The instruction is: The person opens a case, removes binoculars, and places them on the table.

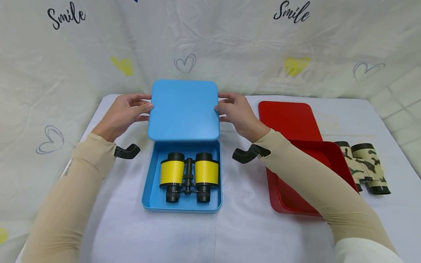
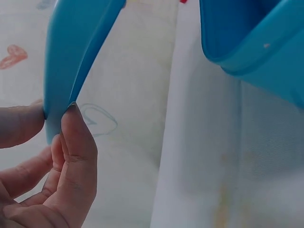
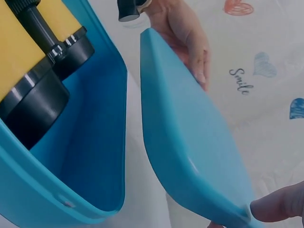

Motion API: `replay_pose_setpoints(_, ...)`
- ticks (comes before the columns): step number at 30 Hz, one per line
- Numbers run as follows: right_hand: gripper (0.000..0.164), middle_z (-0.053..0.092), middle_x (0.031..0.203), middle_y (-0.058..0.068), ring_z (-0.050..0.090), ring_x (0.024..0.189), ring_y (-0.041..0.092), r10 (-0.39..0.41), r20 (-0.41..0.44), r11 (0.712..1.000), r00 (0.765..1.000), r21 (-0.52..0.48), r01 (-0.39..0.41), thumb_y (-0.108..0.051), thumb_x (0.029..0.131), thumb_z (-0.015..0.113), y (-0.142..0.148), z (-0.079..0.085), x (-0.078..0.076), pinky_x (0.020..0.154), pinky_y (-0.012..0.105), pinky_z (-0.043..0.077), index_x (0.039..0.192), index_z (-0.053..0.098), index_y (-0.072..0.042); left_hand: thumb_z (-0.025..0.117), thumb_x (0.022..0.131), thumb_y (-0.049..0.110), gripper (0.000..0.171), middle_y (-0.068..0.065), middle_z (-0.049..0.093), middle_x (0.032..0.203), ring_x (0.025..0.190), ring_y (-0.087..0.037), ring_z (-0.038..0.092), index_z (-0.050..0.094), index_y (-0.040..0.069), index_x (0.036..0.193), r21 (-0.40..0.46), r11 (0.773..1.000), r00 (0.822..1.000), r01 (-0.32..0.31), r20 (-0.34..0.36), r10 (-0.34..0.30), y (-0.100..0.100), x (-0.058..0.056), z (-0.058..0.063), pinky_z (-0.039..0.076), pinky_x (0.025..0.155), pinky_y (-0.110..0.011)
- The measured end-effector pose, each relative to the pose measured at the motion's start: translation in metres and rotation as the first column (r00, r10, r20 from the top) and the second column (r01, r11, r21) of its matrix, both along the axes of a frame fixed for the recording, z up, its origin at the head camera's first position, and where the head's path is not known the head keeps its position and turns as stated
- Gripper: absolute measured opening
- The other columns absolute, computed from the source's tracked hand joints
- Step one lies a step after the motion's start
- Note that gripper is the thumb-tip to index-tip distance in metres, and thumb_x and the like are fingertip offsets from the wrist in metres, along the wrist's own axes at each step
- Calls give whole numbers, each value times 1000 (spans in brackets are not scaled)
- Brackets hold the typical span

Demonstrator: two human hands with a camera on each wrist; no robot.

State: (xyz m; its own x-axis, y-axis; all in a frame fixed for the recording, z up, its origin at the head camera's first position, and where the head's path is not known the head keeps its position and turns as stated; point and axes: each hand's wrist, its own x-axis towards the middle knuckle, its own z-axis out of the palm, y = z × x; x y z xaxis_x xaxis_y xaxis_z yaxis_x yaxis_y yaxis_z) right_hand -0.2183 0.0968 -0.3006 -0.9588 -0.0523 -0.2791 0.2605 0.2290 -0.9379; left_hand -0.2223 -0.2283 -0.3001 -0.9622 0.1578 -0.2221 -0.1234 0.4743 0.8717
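A blue rectangular lid [image 1: 183, 109] is held up at its left and right edges by both hands. The left hand [image 1: 129, 109] pinches one side between thumb and fingers, as the left wrist view shows close up. On the opposite side the right hand [image 1: 238, 113] grips the edge, its thumb [image 3: 278, 204] on the lid's surface. The lid is tilted behind a blue box [image 1: 182, 209], apart from its rim in the right wrist view. Inside that box lie yellow and black binoculars [image 1: 206, 173], eyepieces toward the person.
Under the right forearm is an open red box [image 1: 279, 197], with a red lid [image 1: 289, 117] behind it. Camouflage binoculars [image 1: 371, 168] lie at the far right, partly hidden by the red box. A patterned cloth [image 1: 210, 44] hangs behind the white-covered table [image 1: 184, 237].
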Motion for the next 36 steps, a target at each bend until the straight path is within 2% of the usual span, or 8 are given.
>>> replay_pose_setpoints(9,54,56,141,11,65,116,29,-20,6,1000,1000,15,20,-15,100,62,-1,-4,-10,102,43,60,153,48,-16,61,104,37,59,-7,61,129,104,-11,68,47,10,154,3,1000,1000,-9,-16,9,3,-10,-3,55,107,-48)
replay_pose_setpoints(19,55,56,145,11,63,119,30,-18,22,1000,1000,24,18,-15,101,61,-1,-9,-20,104,45,59,154,46,-16,62,103,36,58,-7,61,131,107,-13,68,48,10,154,21,1000,1000,-6,-13,6,6,-22,-5,57,105,-40)
replay_pose_setpoints(29,53,54,148,10,62,123,30,-29,59,999,998,39,27,-16,102,59,1,-15,-30,106,44,58,153,46,-16,61,104,35,57,-16,58,143,119,-26,68,48,10,153,17,999,1000,-29,2,29,11,-30,-18,56,107,-44)
replay_pose_setpoints(36,54,54,149,10,61,124,30,-22,71,998,997,57,18,-16,102,58,-1,-19,-37,107,44,57,155,44,-16,62,104,35,57,-17,58,142,119,-26,68,49,10,153,26,999,999,-47,10,47,12,-36,-23,56,108,-45)
